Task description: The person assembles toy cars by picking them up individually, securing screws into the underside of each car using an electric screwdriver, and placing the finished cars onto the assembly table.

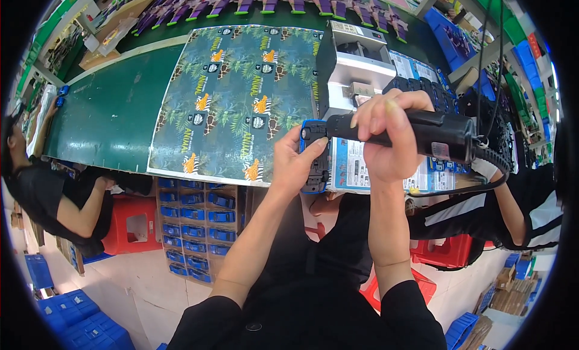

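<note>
A toy car (pixel 316 176) with a black underside and blue edge is turned bottom up in my left hand (pixel 291 160), its thumb pressed on the underside. My right hand (pixel 391 133) is wrapped round a black electric screwdriver (pixel 443 134), held almost level. The screwdriver's narrow front end reaches the far end of the car; whether its tip touches a screw is hidden. A coiled black cord (pixel 497 163) runs from the tool's back end. Just beyond my hands stands a grey metal machine (pixel 356 69) with an open front.
Printed sheet (pixel 235 102) with animal pictures covers the green bench (pixel 108 108) at left. More black car parts (pixel 422 90) lie at right. Below the bench edge, a carton (pixel 202 229) holds rows of blue cars. People sit at both sides; purple pieces (pixel 271 3) line the far side.
</note>
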Demonstrator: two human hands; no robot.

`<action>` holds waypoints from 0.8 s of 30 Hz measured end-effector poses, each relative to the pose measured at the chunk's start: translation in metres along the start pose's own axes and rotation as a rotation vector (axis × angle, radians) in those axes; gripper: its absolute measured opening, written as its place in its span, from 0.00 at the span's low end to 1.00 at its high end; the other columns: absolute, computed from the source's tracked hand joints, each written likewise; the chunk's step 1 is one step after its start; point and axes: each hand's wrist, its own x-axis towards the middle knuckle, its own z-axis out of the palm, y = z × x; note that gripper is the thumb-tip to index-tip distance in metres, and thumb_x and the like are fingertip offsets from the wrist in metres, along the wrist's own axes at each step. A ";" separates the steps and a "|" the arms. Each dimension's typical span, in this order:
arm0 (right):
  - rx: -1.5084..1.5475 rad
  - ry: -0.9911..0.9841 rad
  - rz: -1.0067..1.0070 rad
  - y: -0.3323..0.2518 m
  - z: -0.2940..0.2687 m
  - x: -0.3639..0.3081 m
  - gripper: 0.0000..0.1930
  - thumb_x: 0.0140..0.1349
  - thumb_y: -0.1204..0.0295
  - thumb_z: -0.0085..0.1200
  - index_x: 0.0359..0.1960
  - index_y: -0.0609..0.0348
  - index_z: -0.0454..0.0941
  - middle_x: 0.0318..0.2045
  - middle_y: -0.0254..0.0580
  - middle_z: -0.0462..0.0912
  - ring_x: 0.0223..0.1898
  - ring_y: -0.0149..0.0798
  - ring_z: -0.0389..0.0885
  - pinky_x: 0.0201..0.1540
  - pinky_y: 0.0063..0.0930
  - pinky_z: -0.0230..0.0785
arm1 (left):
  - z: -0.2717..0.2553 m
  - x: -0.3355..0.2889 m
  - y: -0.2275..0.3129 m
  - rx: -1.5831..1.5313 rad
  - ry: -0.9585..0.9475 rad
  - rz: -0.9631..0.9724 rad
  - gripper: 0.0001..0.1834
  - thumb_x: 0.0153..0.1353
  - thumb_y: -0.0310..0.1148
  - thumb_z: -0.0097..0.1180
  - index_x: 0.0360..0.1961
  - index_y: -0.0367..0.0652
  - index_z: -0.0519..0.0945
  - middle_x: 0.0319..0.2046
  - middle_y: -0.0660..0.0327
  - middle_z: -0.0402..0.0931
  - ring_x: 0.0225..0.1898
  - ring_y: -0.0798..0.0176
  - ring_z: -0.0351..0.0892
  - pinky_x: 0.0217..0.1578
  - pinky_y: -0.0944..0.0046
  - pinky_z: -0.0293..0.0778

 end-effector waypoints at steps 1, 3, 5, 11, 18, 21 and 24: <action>-0.054 -0.038 -0.005 0.002 0.001 0.000 0.04 0.64 0.75 0.50 0.35 0.60 0.68 0.20 0.39 0.70 0.18 0.33 0.69 0.27 0.31 0.69 | 0.002 -0.001 0.002 -0.015 0.012 -0.024 0.14 0.60 0.26 0.62 0.47 0.36 0.80 0.37 0.60 0.83 0.33 0.70 0.82 0.36 0.68 0.79; -0.169 -0.134 -0.025 0.007 -0.002 -0.001 0.07 0.63 0.75 0.52 0.31 0.60 0.65 0.20 0.40 0.70 0.17 0.33 0.69 0.26 0.30 0.68 | 0.005 -0.001 0.006 -0.028 0.025 -0.052 0.14 0.60 0.24 0.62 0.47 0.34 0.80 0.38 0.61 0.82 0.36 0.72 0.80 0.40 0.69 0.77; -0.243 -0.210 -0.038 0.007 -0.004 -0.003 0.09 0.62 0.75 0.53 0.31 0.59 0.64 0.19 0.40 0.70 0.17 0.32 0.69 0.26 0.30 0.68 | 0.007 -0.001 0.008 0.048 0.026 -0.013 0.15 0.59 0.25 0.63 0.47 0.34 0.80 0.39 0.61 0.82 0.38 0.72 0.79 0.42 0.69 0.76; -0.041 -0.076 0.038 0.007 -0.005 -0.005 0.08 0.62 0.74 0.52 0.31 0.59 0.64 0.19 0.40 0.70 0.18 0.33 0.69 0.28 0.31 0.69 | 0.004 0.000 0.004 0.018 0.032 -0.035 0.14 0.58 0.25 0.63 0.46 0.35 0.81 0.39 0.62 0.82 0.38 0.73 0.79 0.42 0.69 0.76; -0.004 -0.073 -0.004 0.006 -0.009 -0.008 0.07 0.62 0.74 0.52 0.31 0.59 0.65 0.20 0.39 0.70 0.18 0.33 0.69 0.28 0.32 0.69 | 0.005 0.000 0.002 0.048 0.033 -0.023 0.13 0.58 0.24 0.63 0.45 0.35 0.81 0.38 0.62 0.82 0.37 0.73 0.79 0.41 0.69 0.76; -0.056 -0.095 -0.029 0.007 -0.007 -0.006 0.06 0.64 0.74 0.50 0.32 0.59 0.65 0.20 0.39 0.70 0.19 0.34 0.70 0.28 0.34 0.69 | 0.004 -0.001 0.003 0.016 0.052 -0.028 0.13 0.58 0.25 0.63 0.45 0.36 0.81 0.37 0.62 0.82 0.36 0.71 0.79 0.40 0.68 0.76; 0.102 -0.009 -0.075 -0.007 -0.009 0.011 0.06 0.66 0.71 0.47 0.32 0.58 0.66 0.20 0.38 0.69 0.19 0.34 0.69 0.29 0.34 0.68 | 0.000 -0.001 0.017 -0.215 0.128 -0.118 0.12 0.61 0.26 0.62 0.45 0.39 0.79 0.34 0.60 0.82 0.33 0.65 0.82 0.37 0.63 0.79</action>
